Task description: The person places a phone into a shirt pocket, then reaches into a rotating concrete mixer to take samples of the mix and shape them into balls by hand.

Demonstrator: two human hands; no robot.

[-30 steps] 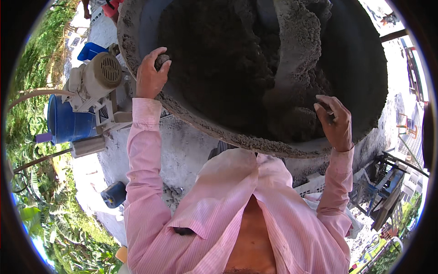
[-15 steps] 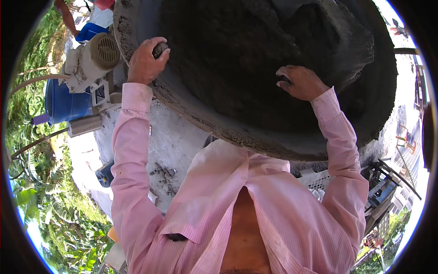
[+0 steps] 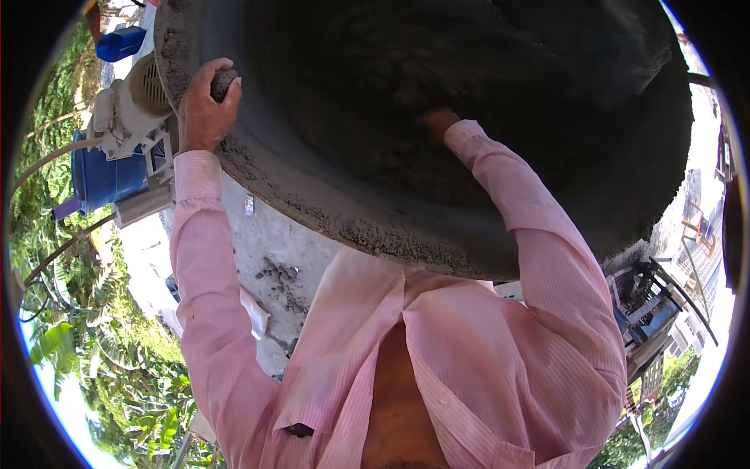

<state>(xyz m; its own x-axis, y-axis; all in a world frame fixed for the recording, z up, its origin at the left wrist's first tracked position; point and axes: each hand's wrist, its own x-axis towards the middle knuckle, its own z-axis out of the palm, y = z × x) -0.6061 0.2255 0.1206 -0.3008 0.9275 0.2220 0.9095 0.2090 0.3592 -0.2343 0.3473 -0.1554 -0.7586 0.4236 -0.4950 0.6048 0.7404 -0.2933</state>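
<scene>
A wide round pan (image 3: 328, 215) with a rough, cement-crusted rim tilts open in front of me, its inside dark grey. At the left part of the rim, my left hand (image 3: 205, 113) is closed around a rounded grey lump (image 3: 224, 83) that looks like caked cement or stone. My right arm reaches deep into the pan. There my right hand (image 3: 439, 122) is in shadow and smeared by motion, so its fingers and anything in them cannot be made out. Grey powdery material (image 3: 617, 47) shows toward the pan's far right.
Left of the pan stands a motor (image 3: 148, 84) with a vented cover, beside a blue barrel (image 3: 109, 178). A blue container (image 3: 120, 44) is farther off at upper left. Grey rubble (image 3: 280, 273) lies on the pale ground below the rim. A metal frame (image 3: 652, 301) stands at right.
My right hand has gone deeper into the pan and to the left. My left hand, still around the lump, appears farther left in the view, as does the rim.
</scene>
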